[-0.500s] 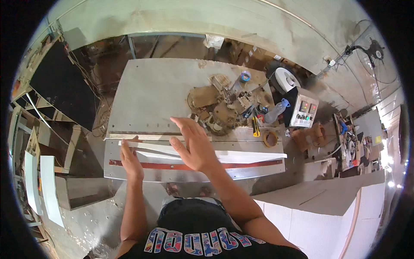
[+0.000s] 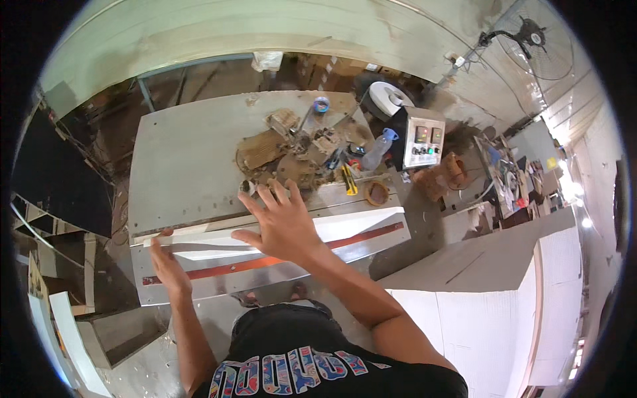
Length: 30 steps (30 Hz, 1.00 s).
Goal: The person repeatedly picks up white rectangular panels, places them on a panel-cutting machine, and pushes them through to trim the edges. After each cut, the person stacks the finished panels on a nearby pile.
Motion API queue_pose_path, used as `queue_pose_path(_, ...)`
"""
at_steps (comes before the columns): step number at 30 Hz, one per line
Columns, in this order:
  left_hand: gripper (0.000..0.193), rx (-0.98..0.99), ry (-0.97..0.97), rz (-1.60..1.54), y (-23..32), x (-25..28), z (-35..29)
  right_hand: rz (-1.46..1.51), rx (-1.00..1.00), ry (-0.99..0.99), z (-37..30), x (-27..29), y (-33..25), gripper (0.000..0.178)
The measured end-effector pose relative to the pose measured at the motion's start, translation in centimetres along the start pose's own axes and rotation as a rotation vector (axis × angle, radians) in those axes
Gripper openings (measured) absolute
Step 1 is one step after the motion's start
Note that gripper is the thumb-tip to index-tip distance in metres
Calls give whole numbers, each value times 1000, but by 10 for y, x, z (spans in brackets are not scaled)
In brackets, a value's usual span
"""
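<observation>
A long white strip point(image 2: 352, 223) lies along the near side of the grey worktable, just beyond a reddish-brown bar. My left hand point(image 2: 171, 268) is closed round the strip's left end, with fingertips showing at its far edge. Over the strip's middle is my right hand point(image 2: 286, 229), its fingers spread and its thumb pointing left. Whether the right palm touches the strip I cannot tell. The reddish-brown bar point(image 2: 325, 245) runs parallel to the table's front edge, fixed with bolts.
On the worktable point(image 2: 179, 166) a dusty mechanism point(image 2: 298, 142) stands beyond my right hand. Near it are a yellow cutter point(image 2: 349, 180), a tape roll point(image 2: 377, 193) and a plastic bottle point(image 2: 379, 150). A control box point(image 2: 423, 139) stands at the right. White panels point(image 2: 471, 325) stand at the lower right.
The view has swung to the right. My right hand's fingers, closer together before, are now spread over the strip. My left hand stays at the strip's left end.
</observation>
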<state>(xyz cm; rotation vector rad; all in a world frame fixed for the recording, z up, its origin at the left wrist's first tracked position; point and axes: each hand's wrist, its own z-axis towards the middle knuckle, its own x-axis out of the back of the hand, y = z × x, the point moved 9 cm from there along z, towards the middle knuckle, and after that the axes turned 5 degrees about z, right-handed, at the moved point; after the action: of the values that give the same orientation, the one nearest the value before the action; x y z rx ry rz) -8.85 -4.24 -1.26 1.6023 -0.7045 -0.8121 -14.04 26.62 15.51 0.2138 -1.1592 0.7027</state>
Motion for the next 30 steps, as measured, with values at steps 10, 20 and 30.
queue_pose_path(10,55,-94,50,80,-7,9,-11,383,-56,-59,-3,-23,-19,82)
queue_pose_path(20,51,-240,63,25,-14,2,-3,98,-171,-74,-69,46,87,76)
queue_pose_path(30,56,-204,175,77,-21,10,7,623,-582,211,-186,99,343,71)
